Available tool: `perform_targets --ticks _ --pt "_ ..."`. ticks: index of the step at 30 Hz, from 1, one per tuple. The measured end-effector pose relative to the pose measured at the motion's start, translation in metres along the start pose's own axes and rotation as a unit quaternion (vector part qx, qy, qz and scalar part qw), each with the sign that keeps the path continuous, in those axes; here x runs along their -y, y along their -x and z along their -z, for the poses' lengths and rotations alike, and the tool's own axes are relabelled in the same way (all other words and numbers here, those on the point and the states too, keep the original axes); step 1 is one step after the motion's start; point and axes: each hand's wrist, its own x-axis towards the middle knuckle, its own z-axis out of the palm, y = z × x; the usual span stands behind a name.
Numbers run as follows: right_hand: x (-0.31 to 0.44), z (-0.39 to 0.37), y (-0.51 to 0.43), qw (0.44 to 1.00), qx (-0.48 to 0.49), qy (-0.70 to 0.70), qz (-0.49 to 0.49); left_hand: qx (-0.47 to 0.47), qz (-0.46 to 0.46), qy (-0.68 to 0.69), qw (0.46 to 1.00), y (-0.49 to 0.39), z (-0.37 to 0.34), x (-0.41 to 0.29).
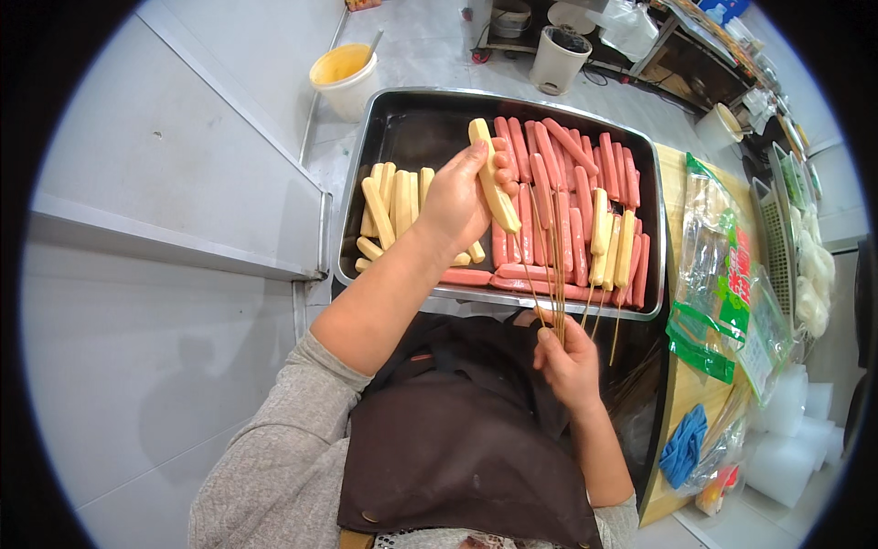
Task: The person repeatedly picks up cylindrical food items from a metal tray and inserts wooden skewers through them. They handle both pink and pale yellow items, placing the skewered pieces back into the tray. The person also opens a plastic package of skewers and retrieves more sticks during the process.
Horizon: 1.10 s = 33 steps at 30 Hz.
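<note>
My left hand (466,189) grips a pale yellow sausage (495,182) above a large black metal tray (425,103). A thin wooden skewer from my right hand (568,357) reaches the sausage's lower end. That hand also holds a bundle of bare skewers (557,274), pointing up over the tray's near edge. Loose yellow sausages (401,199) lie at the tray's left, and many pink sausages (545,147) fill its middle and right. Several skewered yellow sausages (624,250) rest on the pink ones, with their sticks jutting over the near rim.
Right of the tray, a wooden board (675,206) bears green-printed plastic packaging (706,274) and a blue cloth (684,446). A wall panel (206,137) stands at the left. Beyond the tray are a bucket with yellow contents (345,75) and a white bin (559,62).
</note>
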Motion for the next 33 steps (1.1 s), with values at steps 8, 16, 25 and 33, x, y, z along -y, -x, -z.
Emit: perform_targets --ticks 8,16,25,33 --pt "0.014 -0.008 -0.008 1.000 -0.004 0.002 -0.004 0.001 -0.035 -0.045 0.998 0.011 -0.019 0.009" --pt "0.024 -0.024 -0.016 0.998 -0.009 -0.058 0.012 -0.005 -0.031 -0.071 0.997 0.024 -0.031 0.027" --pt "0.031 -0.035 -0.039 0.997 -0.028 -0.069 0.023 -0.005 -0.009 -0.081 0.997 0.031 -0.025 0.044" --pt "0.020 0.014 -0.045 0.977 -0.176 0.077 0.098 -0.046 0.030 -0.770 0.635 0.010 0.018 -0.004"
